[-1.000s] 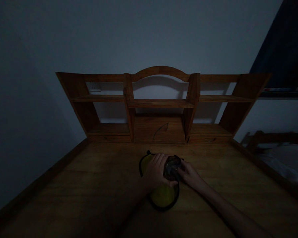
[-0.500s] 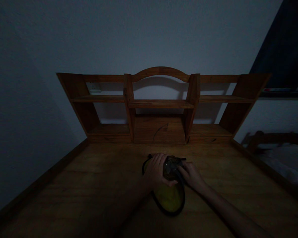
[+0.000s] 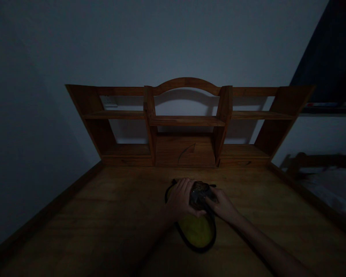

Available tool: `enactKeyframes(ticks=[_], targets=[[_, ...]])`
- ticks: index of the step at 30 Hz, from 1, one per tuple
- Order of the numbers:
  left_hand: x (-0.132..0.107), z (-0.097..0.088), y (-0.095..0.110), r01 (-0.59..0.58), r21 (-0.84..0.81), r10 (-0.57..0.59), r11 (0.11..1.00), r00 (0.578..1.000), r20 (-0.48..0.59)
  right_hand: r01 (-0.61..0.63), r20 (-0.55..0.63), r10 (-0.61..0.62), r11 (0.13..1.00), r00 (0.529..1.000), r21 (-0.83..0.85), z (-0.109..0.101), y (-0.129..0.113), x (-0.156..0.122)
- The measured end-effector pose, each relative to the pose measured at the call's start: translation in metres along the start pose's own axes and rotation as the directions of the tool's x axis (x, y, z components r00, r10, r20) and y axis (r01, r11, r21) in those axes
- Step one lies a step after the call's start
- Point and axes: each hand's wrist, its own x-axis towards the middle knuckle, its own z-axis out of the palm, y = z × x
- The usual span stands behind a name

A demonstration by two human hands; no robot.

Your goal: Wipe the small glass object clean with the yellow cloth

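Note:
In dim light, a yellow oval piece with a black rim [image 3: 196,232] lies on the wooden desk; its exact kind is unclear. On top of it sits a dark brown, partly shiny lump [image 3: 198,194], too dark to name. My left hand [image 3: 180,200] curls around the lump's left side, thumb along its near edge. From the right, my right hand [image 3: 222,206] presses bent fingers and thumb against the lump. A bit of yellow with black edging also shows beyond my left hand. Both palms hide much of the lump.
Behind the hands, a wooden shelf unit [image 3: 187,121] stands at the back of the desk [image 3: 118,215] against a pale wall. A raised wooden edge [image 3: 308,192] runs along the desk's right side. A wall socket [image 3: 110,102] shows through the left shelf.
My right hand's fingers and thumb have shifted slightly on the dark lump, and more of its shiny surface shows. My left hand stays in place.

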Motion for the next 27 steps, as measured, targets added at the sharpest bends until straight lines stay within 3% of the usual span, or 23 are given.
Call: enactKeyframes(ticks=[14, 27], targets=[[0.0013, -0.0023, 0.0017, 0.034, -0.012, -0.033, 0.999, 0.999, 0.02, 0.043, 0.004, -0.043, 0.999, 0.999, 0.004, -0.0035, 0.0012, -0.0008], [0.0016, -0.004, 0.0031, 0.019, 0.016, -0.02, 1.0, 0.999, 0.027, 0.026, 0.033, -0.031, 0.989, 0.999, 0.147, 0.0035, -0.0009, -0.0017]])
